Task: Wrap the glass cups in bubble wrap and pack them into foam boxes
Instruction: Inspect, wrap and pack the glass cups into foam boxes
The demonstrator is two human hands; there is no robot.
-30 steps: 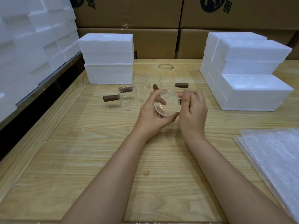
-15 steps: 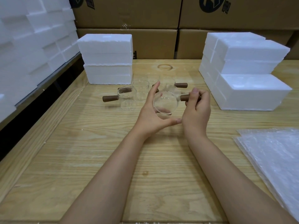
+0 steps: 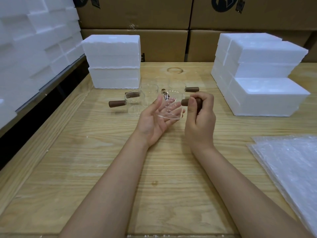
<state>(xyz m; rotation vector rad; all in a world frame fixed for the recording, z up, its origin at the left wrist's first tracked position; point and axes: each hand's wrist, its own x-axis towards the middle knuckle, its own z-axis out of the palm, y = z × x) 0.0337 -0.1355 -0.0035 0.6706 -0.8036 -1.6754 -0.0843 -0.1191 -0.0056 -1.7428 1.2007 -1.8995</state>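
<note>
Right hand [image 3: 200, 117] is gripping the brown wooden handle [image 3: 186, 102] of a glass cup [image 3: 169, 109], fingers curled round it, thumb on top. Left hand [image 3: 152, 121] is lying palm up with fingers straight, cradling the cup's clear body from below (thumb is sticking up beside the glass, not clamping). The cup is hanging tilted between both hands, above the middle of the wooden table [image 3: 103, 169]. The other glass cups [image 3: 134, 104], with the same handles, are sitting bunched on the table just behind the hands; the count is hard to tell through clear glass. A left foam box stack [image 3: 113, 62] is standing behind them on the left, and a right foam box stack [image 3: 260, 74] is standing well off to the right. The bubble wrap sheets [image 3: 291, 169] are lying flat at the right table edge, near the right forearm. Cardboard cartons [image 3: 133, 12] are lining the back.
</note>
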